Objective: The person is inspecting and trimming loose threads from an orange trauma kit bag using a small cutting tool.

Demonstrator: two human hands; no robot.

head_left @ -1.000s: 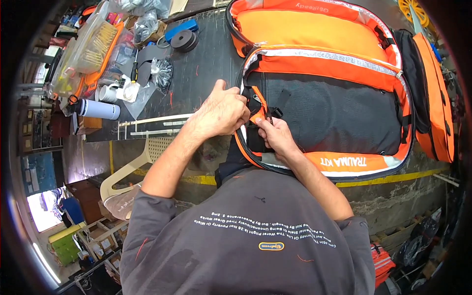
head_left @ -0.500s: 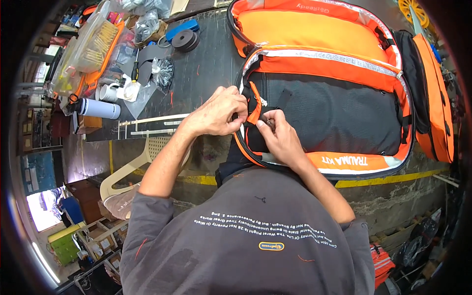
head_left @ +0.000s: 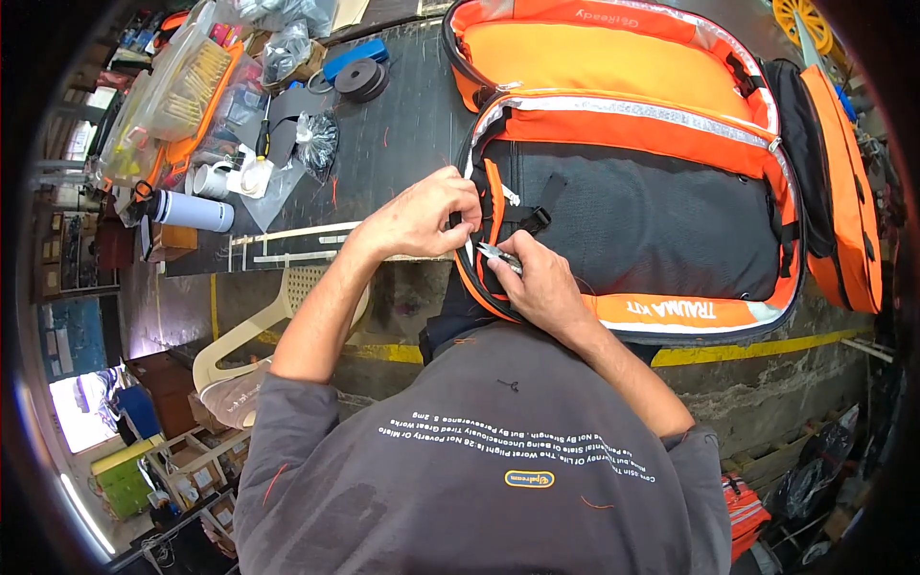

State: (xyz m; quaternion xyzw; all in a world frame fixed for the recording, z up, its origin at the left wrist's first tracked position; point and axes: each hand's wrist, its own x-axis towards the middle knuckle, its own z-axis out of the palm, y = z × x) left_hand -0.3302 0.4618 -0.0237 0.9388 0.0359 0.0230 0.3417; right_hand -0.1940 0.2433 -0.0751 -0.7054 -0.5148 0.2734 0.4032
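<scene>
Right grip [head_left: 549, 286], holding snips [head_left: 495, 255], had neared the bag's [head_left: 661, 211] left rim [head_left: 469, 274], likely soft, best pinched; left grip [head_left: 426, 217] pinched there, contents hidden.

A dark table [head_left: 414, 120] bears an orange bag [head_left: 640, 206] and, apparently, black tape [head_left: 356, 86].

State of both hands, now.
Left hand: closed at the left end of the orange bag; whether it pinches anything can't be told.
Right hand: closed, holding a small plier-like tool.
</scene>
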